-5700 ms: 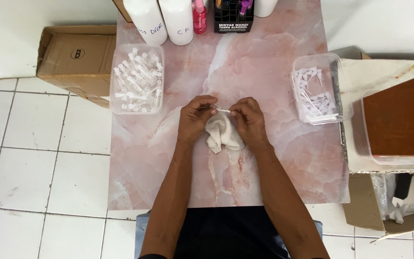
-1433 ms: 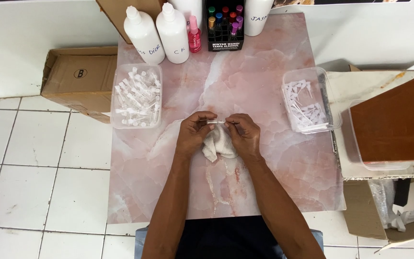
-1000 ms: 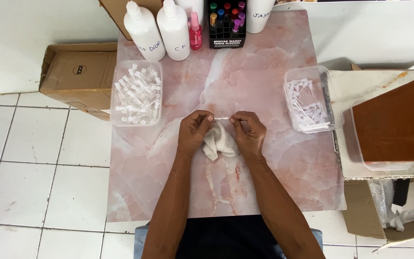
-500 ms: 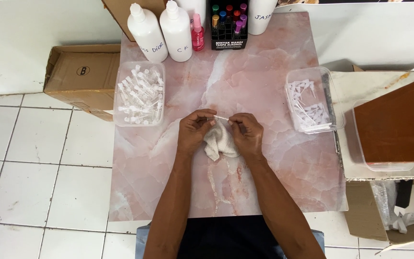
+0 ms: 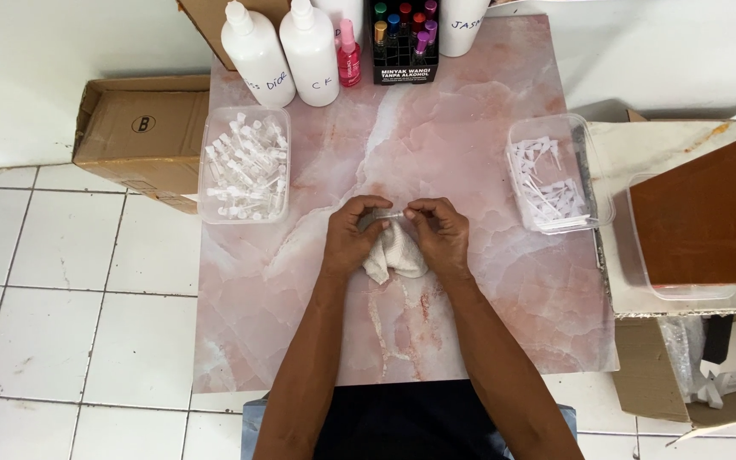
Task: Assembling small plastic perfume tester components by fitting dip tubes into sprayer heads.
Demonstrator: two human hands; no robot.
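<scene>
My left hand [image 5: 349,236] and my right hand [image 5: 442,234] meet over the middle of the pink marbled table [image 5: 317,315]. Between their fingertips they pinch a small clear vial [image 5: 392,217], held level, one hand at each end. A crumpled white cloth [image 5: 393,254] lies on the table just under and between the two hands, partly covered by them.
A clear tray of several small vials [image 5: 244,166] sits left; a clear tray of white plastic parts [image 5: 555,175] sits right. White bottles [image 5: 257,51], a pink bottle [image 5: 348,55] and a black rack of coloured vials [image 5: 406,38] stand at the back. Cardboard boxes [image 5: 134,128] flank the table.
The hands stay together over the cloth with the vial between them; only small finger shifts show. The view has drifted slightly.
</scene>
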